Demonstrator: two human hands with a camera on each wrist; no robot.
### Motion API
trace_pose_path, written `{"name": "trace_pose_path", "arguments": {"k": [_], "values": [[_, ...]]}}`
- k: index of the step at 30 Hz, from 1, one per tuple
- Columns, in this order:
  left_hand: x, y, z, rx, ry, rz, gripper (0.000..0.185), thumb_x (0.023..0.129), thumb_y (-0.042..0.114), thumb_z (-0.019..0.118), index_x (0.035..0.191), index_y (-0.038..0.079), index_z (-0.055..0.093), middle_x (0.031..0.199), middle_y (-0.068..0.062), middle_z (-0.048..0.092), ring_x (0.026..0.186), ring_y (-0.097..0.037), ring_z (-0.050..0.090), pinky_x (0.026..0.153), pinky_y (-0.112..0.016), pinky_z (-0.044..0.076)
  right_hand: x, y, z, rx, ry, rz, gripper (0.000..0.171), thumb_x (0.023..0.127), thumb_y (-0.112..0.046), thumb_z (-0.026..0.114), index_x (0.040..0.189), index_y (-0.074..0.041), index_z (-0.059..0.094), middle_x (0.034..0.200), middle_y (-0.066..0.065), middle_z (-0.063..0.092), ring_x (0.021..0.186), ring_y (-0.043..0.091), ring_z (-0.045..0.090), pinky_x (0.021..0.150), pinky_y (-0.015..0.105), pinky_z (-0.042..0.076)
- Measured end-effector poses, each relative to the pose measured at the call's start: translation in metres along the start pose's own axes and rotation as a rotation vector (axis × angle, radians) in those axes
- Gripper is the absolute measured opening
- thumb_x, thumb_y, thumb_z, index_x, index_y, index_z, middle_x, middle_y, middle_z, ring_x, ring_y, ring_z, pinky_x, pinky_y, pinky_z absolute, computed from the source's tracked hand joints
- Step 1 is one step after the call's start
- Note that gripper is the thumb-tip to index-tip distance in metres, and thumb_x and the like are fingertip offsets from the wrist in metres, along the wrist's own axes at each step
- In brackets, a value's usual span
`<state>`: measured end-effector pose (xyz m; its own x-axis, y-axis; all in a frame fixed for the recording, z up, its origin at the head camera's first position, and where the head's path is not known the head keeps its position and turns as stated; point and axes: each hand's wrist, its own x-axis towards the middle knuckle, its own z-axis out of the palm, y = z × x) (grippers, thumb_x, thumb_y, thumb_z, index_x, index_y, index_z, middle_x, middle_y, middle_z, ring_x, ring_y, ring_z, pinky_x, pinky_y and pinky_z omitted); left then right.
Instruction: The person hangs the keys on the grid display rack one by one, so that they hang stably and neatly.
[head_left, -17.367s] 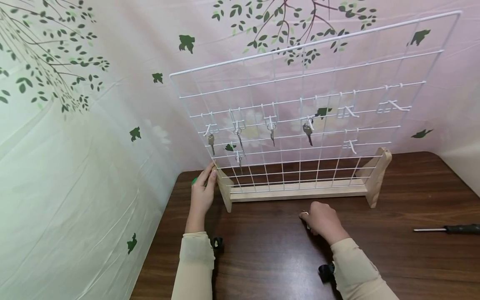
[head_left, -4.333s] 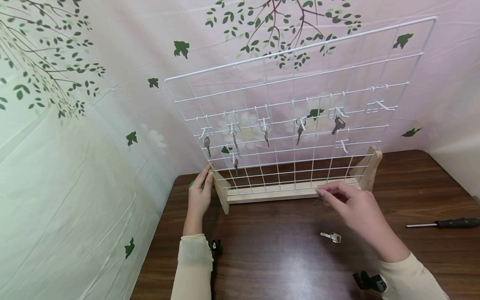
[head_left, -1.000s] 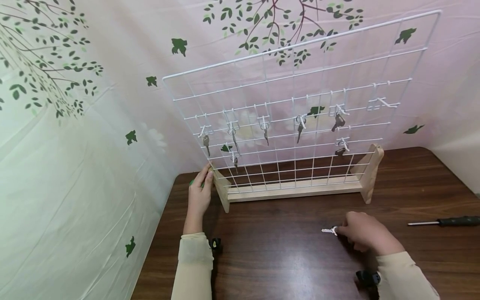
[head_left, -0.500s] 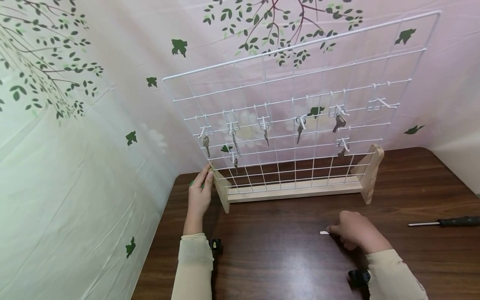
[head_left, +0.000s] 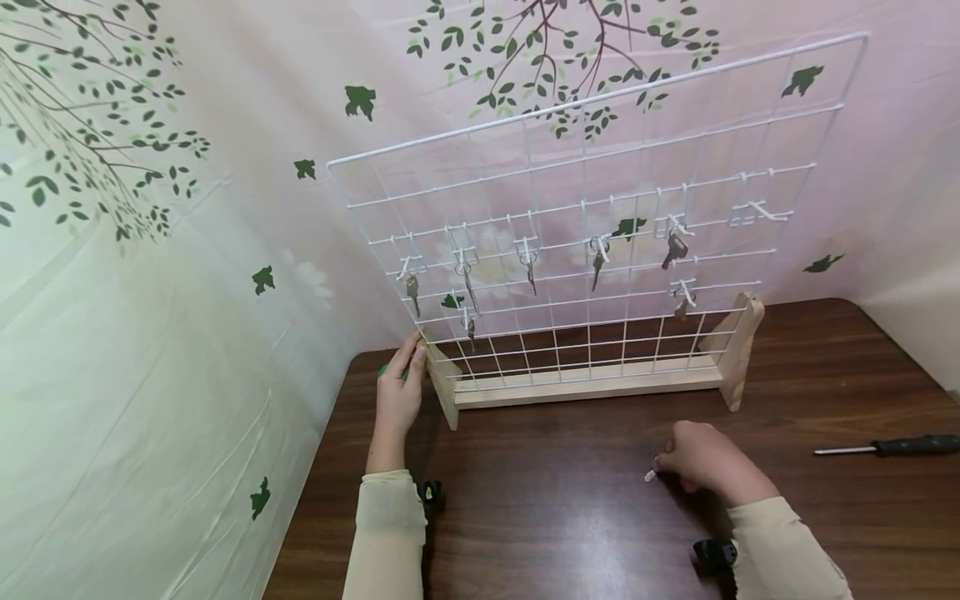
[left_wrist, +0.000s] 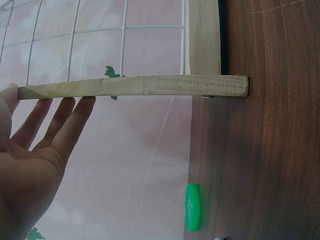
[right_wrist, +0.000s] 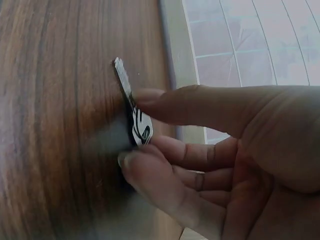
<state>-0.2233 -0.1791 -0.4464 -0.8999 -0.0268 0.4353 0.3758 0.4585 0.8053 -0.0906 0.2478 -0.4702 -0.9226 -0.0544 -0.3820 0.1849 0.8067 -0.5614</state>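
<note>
A: Your right hand is curled low over the bench, thumb and forefinger pinching the bow of the key. The other fingers are tucked under. It looks a thin grip on the flat of the bow.

B: And where does the key sit?

A: At your fingertips, in the middle of the bench, near side of the rack's wooden base. In the head view only the blade tip pokes out left of your knuckles. The blade is close to the wood or just off it; I cannot tell if it touches.

B: Which way does it point?

A: The long axis runs from the bow in your fingers out to the tip, which points left and slightly toward the near edge. It lies low, nearly flat to the bench.

B: What could go wrong?

A: I judge the key could swivel or slip in so small a pinch and drop back on the bench. Pressed flat, it may skid instead of lifting.

B: And the other side?

A: Your left hand is open, fingers straight against the left wooden foot of the wire grid. If that hand eases off, a knock to the grid might rock it and swing the hung keys off their hooks. The free hook is high on the right, a long reach across. The screwdriver lies well apart, far right.
</note>
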Motion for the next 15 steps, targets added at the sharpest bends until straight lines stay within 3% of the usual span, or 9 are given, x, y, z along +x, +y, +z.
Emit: {"name": "trace_pose_path", "arguments": {"k": [4,8,15], "values": [[0.0,0.0,0.002,0.0,0.012,0.006,0.041,0.111,0.017,0.06,0.151,0.015,0.063,0.154,-0.015,0.063,0.144,-0.037,0.059,0.118,-0.058,0.05,0.001,-0.004,0.0,-0.07,0.036,-0.015,0.035,0.088,-0.014,0.073,0.058,-0.014,0.055,0.051,-0.002,0.054,0.047,0.014,0.058,0.053,0.029,0.045],[-0.003,0.012,0.003,0.001,0.015,0.002,0.041,0.111,0.011,0.057,0.151,0.008,0.061,0.154,-0.02,0.061,0.145,-0.042,0.057,0.119,-0.062,0.048,0.0,-0.006,0.0,-0.117,0.051,-0.009,0.033,0.087,-0.018,0.074,0.061,-0.014,0.055,0.057,0.001,0.058,0.049,0.015,0.058,0.054,0.03,0.045],[-0.003,0.012,0.004,0.011,0.018,-0.03,0.041,0.112,0.015,0.055,0.153,0.011,0.06,0.155,-0.02,0.06,0.146,-0.041,0.057,0.12,-0.062,0.047,0.001,-0.006,0.002,-0.082,0.039,-0.018,0.036,0.088,-0.015,0.076,0.06,-0.015,0.052,0.055,-0.001,0.056,0.047,0.014,0.059,0.052,0.028,0.047]]}}
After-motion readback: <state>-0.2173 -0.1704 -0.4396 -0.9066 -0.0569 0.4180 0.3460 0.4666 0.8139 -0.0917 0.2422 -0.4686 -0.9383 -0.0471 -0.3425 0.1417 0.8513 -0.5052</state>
